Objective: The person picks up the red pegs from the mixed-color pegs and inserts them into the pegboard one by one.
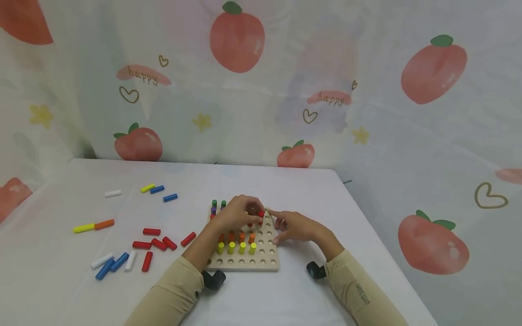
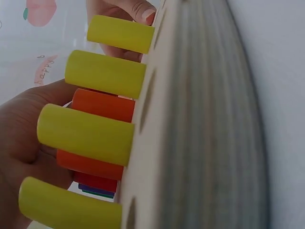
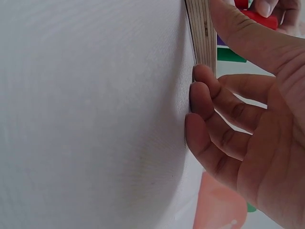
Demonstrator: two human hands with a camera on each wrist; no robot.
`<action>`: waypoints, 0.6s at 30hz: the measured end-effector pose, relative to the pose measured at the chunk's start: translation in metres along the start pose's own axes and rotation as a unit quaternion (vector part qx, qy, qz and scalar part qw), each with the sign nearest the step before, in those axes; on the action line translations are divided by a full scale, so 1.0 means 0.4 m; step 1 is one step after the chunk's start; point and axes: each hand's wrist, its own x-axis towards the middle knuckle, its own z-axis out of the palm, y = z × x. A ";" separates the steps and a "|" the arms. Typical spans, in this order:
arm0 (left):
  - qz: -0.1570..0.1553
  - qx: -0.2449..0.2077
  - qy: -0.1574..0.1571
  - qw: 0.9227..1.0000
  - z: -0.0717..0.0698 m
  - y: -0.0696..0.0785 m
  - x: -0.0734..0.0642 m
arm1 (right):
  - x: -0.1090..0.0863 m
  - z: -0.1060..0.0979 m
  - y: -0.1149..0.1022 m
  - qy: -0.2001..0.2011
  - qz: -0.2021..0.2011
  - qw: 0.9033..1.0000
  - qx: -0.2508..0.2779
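Observation:
My left hand [image 1: 238, 212] reaches over a wooden pegboard [image 1: 244, 267] and pinches a red peg [image 3: 261, 20] near the board's far right part. My right hand [image 1: 299, 225] lies along the board's right side, its fingers relaxed and the thumb and index finger at the edge. In the right wrist view, its other fingertips [image 3: 196, 126] rest on the tablecloth. A row of yellow pegs [image 1: 242, 248] stands upright near the front of the board, with orange pegs [image 1: 242, 237] behind it. Green pegs [image 1: 214, 203] stand at the far left corner; my left hand hides part of the rows.
Several loose red pegs [image 1: 159, 244] lie left of the board. Blue pegs [image 1: 119, 261] and white pegs [image 1: 130, 261] lie nearer the front left. Farther back are a white peg [image 1: 113, 193], a yellow peg [image 1: 147, 188] and blue ones. A white cloth [image 1: 334, 290] covers the table.

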 end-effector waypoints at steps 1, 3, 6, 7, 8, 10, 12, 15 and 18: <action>0.000 0.005 0.000 1.000 0.002 -0.001 0.001 | -0.001 0.001 0.001 0.001 0.000 1.000 0.000; 0.004 0.011 -0.001 1.000 0.005 -0.002 0.003 | -0.003 0.002 0.002 0.002 0.000 1.000 0.004; 0.007 0.018 -0.003 1.000 0.007 -0.004 0.003 | -0.002 0.000 0.002 0.000 -0.006 1.000 0.007; 0.007 0.021 -0.003 1.000 0.007 -0.006 0.003 | -0.002 -0.001 0.002 0.000 -0.007 1.000 0.007; 0.007 0.023 -0.004 1.000 0.008 -0.007 0.003 | -0.002 -0.001 0.002 -0.001 -0.008 1.000 0.006; 0.005 0.027 -0.004 1.000 0.009 -0.010 0.002 | -0.002 -0.001 0.002 -0.003 -0.011 1.000 0.006; 0.003 0.027 -0.004 1.000 0.010 -0.011 0.000 | -0.002 0.000 0.001 -0.004 -0.011 1.000 0.006; 0.003 0.025 -0.004 1.000 0.010 -0.011 0.000 | -0.003 0.000 0.000 -0.005 -0.009 1.000 0.004; 0.006 0.026 -0.004 1.000 0.011 -0.011 0.002 | -0.005 -0.001 0.000 -0.003 -0.007 1.000 0.003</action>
